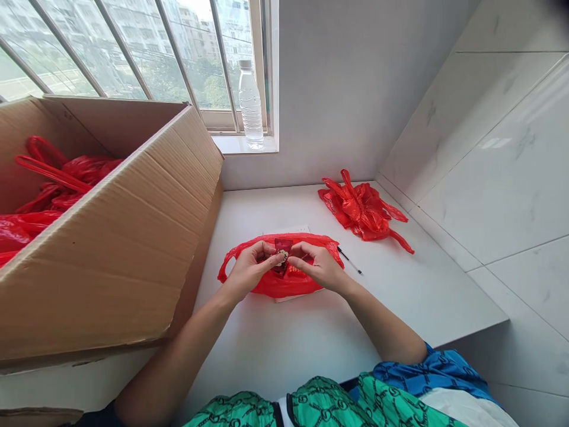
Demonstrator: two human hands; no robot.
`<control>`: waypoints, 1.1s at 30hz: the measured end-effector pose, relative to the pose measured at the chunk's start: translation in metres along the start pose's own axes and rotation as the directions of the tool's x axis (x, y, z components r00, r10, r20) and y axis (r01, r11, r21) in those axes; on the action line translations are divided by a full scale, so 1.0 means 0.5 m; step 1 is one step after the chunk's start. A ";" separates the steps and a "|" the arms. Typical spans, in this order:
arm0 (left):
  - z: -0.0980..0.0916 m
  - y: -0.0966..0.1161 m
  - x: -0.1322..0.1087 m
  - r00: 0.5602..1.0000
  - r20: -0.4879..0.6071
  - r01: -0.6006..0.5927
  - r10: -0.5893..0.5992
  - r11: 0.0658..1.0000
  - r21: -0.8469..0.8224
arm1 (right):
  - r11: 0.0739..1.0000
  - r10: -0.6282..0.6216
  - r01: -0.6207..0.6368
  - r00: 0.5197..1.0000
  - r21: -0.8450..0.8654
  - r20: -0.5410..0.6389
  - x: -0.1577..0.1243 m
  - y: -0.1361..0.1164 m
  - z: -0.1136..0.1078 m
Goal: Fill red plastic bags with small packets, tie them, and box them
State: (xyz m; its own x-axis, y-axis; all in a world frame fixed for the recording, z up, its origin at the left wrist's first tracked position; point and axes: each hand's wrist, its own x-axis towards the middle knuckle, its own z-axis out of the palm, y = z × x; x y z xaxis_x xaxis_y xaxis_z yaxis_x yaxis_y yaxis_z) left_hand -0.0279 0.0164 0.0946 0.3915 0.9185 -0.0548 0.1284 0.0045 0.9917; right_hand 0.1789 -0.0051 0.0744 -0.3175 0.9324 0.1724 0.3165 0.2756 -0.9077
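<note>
Both hands meet over a flattened red plastic bag on the white table. Between them is a small dark red packet with a pale printed patch. My left hand pinches the packet's left side between thumb and fingers. My right hand has its fingers bent at the packet's right side, with the thumb close to the pale patch. Under the bag, edges of a pale sheet or pad show. Just right of the bag lies a black and white pen.
A large open cardboard box holding red bags stands at the left. Another crumpled red bag lies at the table's back right. A clear bottle stands on the windowsill. Tiled wall borders the right side.
</note>
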 end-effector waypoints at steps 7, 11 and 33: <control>0.027 -0.001 -0.009 0.996 0.078 0.055 -0.050 0.996 -0.065 | 0.917 0.113 -0.091 0.993 0.389 -0.035 0.006 -0.003 0.006; 0.026 0.007 -0.013 0.993 0.112 0.046 -0.046 0.999 0.001 | 0.922 0.118 -0.110 0.993 0.371 0.001 0.006 -0.002 -0.004; 0.017 -0.004 -0.024 0.993 -0.119 -0.017 0.028 0.996 0.093 | 0.885 0.093 -0.148 0.985 0.442 0.144 0.001 -0.009 -0.010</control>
State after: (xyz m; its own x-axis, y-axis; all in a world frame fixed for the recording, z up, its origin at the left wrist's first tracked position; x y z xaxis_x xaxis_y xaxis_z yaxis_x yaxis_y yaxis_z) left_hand -0.0251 0.0020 0.0925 0.2840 0.9587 -0.0127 0.2059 -0.0480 0.9774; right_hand 0.1818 -0.0049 0.0805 -0.4121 0.9106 0.0304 -0.0679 0.0025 -0.9977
